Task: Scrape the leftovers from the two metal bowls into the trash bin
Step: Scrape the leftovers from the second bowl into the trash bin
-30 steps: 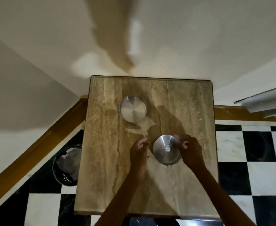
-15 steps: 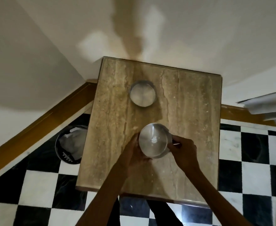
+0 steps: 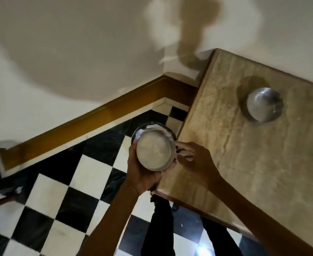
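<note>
Over the trash bin [image 3: 167, 130], beside the table [image 3: 263, 154], we hold one metal bowl [image 3: 154, 150] in both hands.

Our left hand [image 3: 142, 174] cups the bowl from below, fingers curled round its side; our right hand [image 3: 194, 159] pinches its rim on the table side. A pale smear of leftovers [image 3: 155, 149] sits in the middle of it. The second metal bowl [image 3: 263, 106] rests well apart on the marble tabletop. The bin stands on the chequered floor [image 3: 63, 191], mostly hidden beneath the bowl.

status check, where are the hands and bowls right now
Left hand cupping bowl over trash bin; right hand at its rim. Second bowl on table. Nothing in the way.
</note>
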